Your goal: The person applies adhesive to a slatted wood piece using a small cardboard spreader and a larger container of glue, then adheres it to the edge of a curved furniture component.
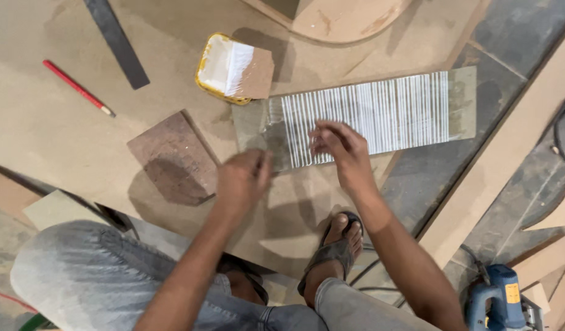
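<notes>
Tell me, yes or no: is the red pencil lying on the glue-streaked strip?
No. The red pencil lies on the bare board far left of the strip, apart from both hands.

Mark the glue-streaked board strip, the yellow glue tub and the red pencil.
Long rectangular board strip streaked with white glue (380, 110): head view, middle of the ribbed glue patch.
Yellow-rimmed tub of white glue (220, 64): head view, white inside.
Red pencil (74, 86): head view, mid-shaft.
</notes>
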